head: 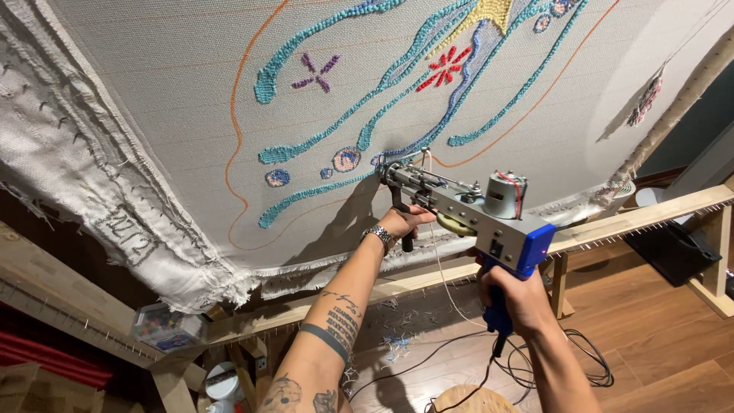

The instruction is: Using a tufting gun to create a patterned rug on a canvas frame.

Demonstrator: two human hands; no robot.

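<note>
Single head-worn view, tilted upward and forward along both outstretched forearms. It faces the stretched tufting cloth [153, 99] at close range. The wooden frame [642, 218] and floor lie below.

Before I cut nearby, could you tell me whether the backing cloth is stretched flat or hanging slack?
Stretched flat: the backing cloth shows no sag across the wooden frame.

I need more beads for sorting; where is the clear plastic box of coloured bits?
In the head view it sits at lower left: the clear plastic box rests on the wooden frame beam, below the cloth's frayed edge.
</note>
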